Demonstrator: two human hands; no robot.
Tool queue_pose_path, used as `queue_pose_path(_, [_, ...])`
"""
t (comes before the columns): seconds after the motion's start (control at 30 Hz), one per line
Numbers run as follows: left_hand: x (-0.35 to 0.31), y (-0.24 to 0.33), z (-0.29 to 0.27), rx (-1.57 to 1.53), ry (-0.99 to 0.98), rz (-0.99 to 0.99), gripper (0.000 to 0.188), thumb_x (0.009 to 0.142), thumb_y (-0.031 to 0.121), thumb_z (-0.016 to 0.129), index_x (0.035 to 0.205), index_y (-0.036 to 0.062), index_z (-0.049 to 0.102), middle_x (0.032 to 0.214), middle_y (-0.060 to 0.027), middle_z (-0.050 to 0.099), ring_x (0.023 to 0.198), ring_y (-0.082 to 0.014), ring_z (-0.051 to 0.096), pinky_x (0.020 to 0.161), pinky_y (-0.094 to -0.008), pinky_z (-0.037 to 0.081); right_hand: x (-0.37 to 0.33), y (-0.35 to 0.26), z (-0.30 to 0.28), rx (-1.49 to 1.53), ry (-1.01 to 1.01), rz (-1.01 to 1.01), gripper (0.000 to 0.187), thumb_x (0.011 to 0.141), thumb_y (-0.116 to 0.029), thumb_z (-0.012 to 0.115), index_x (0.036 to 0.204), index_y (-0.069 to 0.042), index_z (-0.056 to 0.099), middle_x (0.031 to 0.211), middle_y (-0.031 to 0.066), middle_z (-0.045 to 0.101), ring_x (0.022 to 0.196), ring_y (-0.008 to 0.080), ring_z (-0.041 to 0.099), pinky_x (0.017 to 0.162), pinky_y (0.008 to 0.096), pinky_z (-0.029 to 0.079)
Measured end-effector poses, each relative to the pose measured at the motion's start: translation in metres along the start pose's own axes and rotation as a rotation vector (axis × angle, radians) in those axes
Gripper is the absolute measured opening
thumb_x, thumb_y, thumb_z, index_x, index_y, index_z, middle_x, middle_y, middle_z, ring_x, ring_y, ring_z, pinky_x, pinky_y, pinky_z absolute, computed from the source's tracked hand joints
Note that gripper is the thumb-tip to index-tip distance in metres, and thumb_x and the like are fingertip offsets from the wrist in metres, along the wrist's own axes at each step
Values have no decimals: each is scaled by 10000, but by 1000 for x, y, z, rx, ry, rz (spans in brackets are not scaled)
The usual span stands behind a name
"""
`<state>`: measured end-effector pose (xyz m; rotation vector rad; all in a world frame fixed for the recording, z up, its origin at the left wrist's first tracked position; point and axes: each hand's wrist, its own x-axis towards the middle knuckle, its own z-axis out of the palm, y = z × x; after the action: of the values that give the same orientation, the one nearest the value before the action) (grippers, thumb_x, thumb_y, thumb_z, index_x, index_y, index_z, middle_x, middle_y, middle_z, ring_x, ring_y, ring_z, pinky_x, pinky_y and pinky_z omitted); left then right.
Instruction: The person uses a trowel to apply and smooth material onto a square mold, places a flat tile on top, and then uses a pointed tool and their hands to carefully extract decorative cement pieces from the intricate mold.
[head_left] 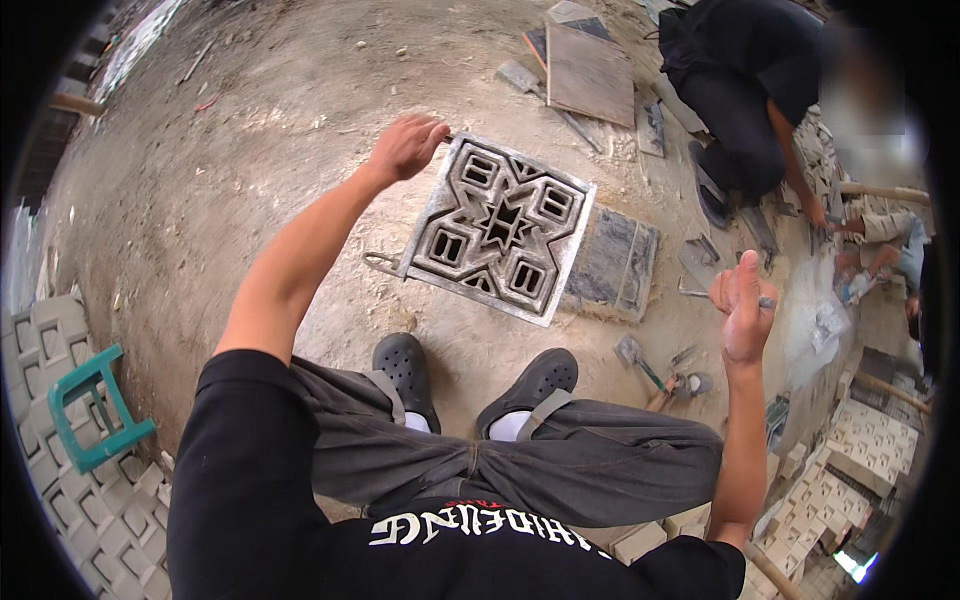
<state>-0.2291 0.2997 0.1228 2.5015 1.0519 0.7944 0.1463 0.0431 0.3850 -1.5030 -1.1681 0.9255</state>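
Note:
A square grey metal mould (413,237) stands in front of my feet, with a patterned lattice block (503,226) of star and slot openings inside its frame. My left hand (408,148) is closed at the mould's far left corner, where a handle seems to be; the fingers largely cover it. A thin loop handle (384,263) sticks out at the near left corner. Raised to the right of the mould, my right hand (745,310) is a fist with the thumb up. It grips a thin metal rod (693,292) that shows on both sides of the fist.
A flat dark plate (612,262) lies right of the mould. Hand tools (640,365) are scattered near my right foot. Boards (590,75) lie at the back. Another person (745,100) crouches at the far right. A green stool (98,408) and stacked blocks (90,520) stand left.

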Motion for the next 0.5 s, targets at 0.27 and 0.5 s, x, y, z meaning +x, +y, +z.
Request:
queue_pose_path(0.27, [42, -4, 28, 135, -148, -377, 627, 985, 458, 383, 621, 23, 650, 696, -258, 613, 720, -460, 608, 678, -525, 476, -27, -12, -22, -23, 87, -27, 547, 1070, -294, 369, 561, -119, 269, 521, -41, 240, 476, 85, 202, 486, 289, 194])
queue_pose_path(0.5, [56, -17, 33, -30, -266, -332, 637, 982, 427, 391, 642, -65, 608, 658, -291, 593, 655, -452, 606, 686, -521, 479, -46, -12, -33, 14, 118, -17, 537, 1072, -295, 360, 574, -108, 289, 526, -32, 242, 484, 94, 210, 498, 290, 215])
